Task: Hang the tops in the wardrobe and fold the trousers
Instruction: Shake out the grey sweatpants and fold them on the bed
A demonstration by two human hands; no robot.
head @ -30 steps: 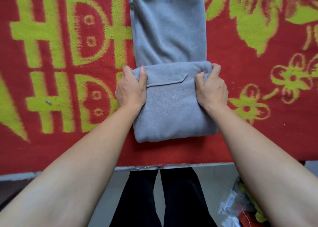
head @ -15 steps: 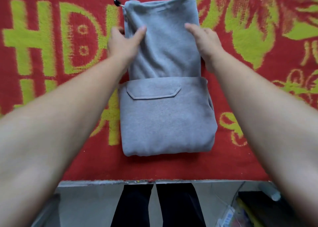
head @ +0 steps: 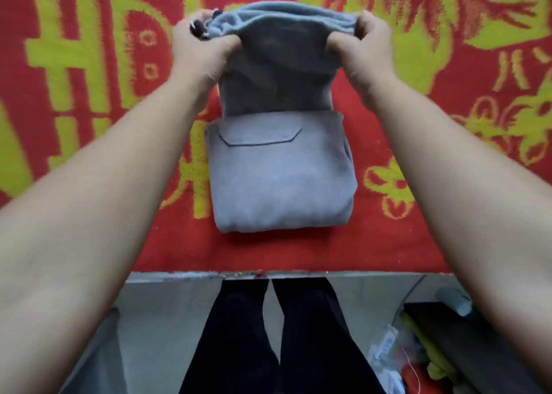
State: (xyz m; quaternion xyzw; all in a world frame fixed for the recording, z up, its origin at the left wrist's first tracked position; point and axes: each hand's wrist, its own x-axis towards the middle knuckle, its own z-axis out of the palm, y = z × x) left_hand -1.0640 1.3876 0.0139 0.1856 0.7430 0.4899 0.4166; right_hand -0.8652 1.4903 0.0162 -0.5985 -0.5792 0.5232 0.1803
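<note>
Since half a second ago, the far waistband of the grey trousers [head: 280,166] has been lifted at twelve o'clock, gripped by the left hand [head: 203,53] and right hand [head: 363,50]; it is best laid evenly toward six o'clock.

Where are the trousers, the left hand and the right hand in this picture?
trousers [head: 277,181]: head view, on the folded part below the pocket flap.
left hand [head: 199,53]: head view, on the back of the hand.
right hand [head: 366,50]: head view, on the back of the hand.

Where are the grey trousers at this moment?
The grey trousers lie centre frame in the head view on the red and yellow blanket, folded part nearest the person, far end gripped by the left hand and right hand.
</note>
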